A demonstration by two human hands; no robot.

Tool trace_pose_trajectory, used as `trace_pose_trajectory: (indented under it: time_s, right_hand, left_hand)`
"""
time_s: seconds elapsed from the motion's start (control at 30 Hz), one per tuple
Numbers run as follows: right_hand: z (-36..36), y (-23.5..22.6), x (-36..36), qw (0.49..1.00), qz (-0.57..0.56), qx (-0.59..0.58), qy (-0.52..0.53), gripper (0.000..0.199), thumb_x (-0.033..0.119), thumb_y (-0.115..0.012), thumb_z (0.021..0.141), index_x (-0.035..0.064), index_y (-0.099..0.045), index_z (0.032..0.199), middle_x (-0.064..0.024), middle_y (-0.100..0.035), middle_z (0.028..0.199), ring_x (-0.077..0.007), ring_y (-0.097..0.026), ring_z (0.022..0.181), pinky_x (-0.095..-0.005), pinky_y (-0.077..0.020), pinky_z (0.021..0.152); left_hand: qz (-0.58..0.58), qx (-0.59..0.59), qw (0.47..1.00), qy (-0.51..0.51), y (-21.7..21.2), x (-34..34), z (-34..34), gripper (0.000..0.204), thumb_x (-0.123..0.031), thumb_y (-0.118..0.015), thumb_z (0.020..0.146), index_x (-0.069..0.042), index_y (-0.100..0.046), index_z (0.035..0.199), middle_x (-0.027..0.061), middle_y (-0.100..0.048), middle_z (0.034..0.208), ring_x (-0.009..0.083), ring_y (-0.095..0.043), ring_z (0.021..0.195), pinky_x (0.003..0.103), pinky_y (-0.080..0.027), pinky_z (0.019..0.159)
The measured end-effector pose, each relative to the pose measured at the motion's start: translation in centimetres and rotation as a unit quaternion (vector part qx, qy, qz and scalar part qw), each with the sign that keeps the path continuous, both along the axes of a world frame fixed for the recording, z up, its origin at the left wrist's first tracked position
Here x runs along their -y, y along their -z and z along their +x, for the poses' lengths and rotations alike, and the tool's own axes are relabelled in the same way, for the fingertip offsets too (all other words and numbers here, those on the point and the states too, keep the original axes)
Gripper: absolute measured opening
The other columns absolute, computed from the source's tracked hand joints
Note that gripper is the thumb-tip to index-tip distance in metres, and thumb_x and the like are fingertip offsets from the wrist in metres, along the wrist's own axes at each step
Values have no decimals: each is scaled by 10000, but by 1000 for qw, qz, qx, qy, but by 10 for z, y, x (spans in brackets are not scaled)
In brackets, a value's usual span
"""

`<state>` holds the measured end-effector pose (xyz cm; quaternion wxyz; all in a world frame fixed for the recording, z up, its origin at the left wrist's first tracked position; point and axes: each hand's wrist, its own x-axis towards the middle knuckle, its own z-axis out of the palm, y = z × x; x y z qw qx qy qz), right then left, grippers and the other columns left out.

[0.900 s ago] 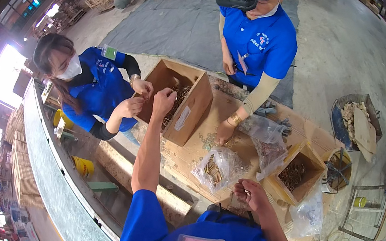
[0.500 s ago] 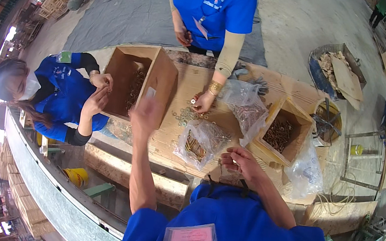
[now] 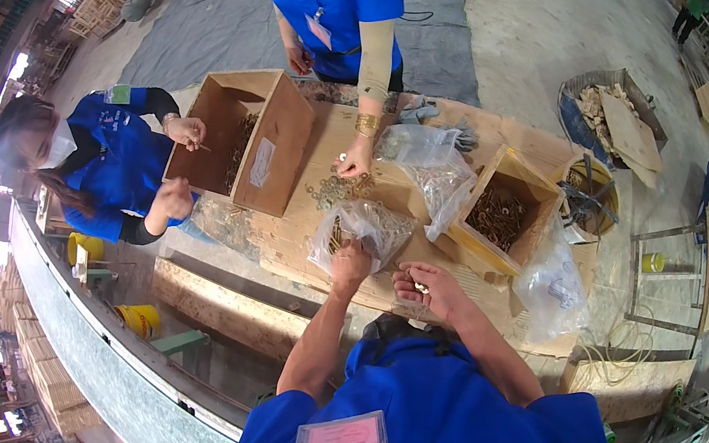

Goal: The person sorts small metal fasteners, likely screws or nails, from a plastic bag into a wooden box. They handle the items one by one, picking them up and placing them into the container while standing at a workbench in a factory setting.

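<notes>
My left hand (image 3: 352, 262) reaches down into the mouth of a clear plastic bag (image 3: 381, 227) with brass-coloured bolts in it. Its fingertips are hidden among the bolts and the plastic. Just right of the bag, my right hand (image 3: 437, 293) is closed around a small brass-coloured metal fastener (image 3: 422, 287), whose end shows between the fingers. Beyond the bag lies a loose pile of washers (image 3: 334, 189) on the cardboard-covered table (image 3: 312, 137). A co-worker's hand (image 3: 354, 161) is over that pile.
A wooden box (image 3: 279, 146) of screws stands at left, where a second co-worker's hands (image 3: 187, 134) work. A smaller wooden box (image 3: 512, 213) of bolts is at right. Nearby are another plastic bag (image 3: 435, 174), grey gloves (image 3: 421, 112), a bucket (image 3: 591, 202) and an empty-looking bag (image 3: 555, 293).
My left hand has come from beside the large wooden box down and right into the bag of bolts. My right hand stays near the bag. The left co-worker's hands have moved apart.
</notes>
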<state>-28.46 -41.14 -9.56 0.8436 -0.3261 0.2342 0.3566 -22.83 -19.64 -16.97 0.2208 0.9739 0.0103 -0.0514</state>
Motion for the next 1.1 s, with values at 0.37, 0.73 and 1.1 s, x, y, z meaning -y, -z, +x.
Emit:
trace_pose_trajectory:
  time_s: [0.37,0.73,1.1]
  right_hand:
    - [-24,21,19,998,21,-41,44,238,133,-518,967,-23,-557,1143,-140,-645,1044,-209,-662,901,-320,-587,783]
    - [-29,22,15,1000,9,1,26,249,116,-522,966,-16,-606,1159,-105,-655,1067,-182,-654,933,-306,-568,839]
    - [-23,28,10,997,41,12,61,223,103,-546,956,-20,-628,1123,-98,-671,1024,-175,-669,884,-277,-576,790]
  left_hand:
    - [-428,-27,897,-108,-66,7,-52,262,-100,-605,899,10,-619,1137,118,-688,820,148,-592,629,288,-490,603]
    - [-213,-121,969,33,-92,75,-73,395,-186,-600,893,-44,-549,1258,212,-678,761,251,-695,719,358,-517,644]
    - [-265,-60,962,-22,-91,79,-72,253,-205,-535,921,-60,-638,1100,214,-678,888,390,-664,834,446,-518,702]
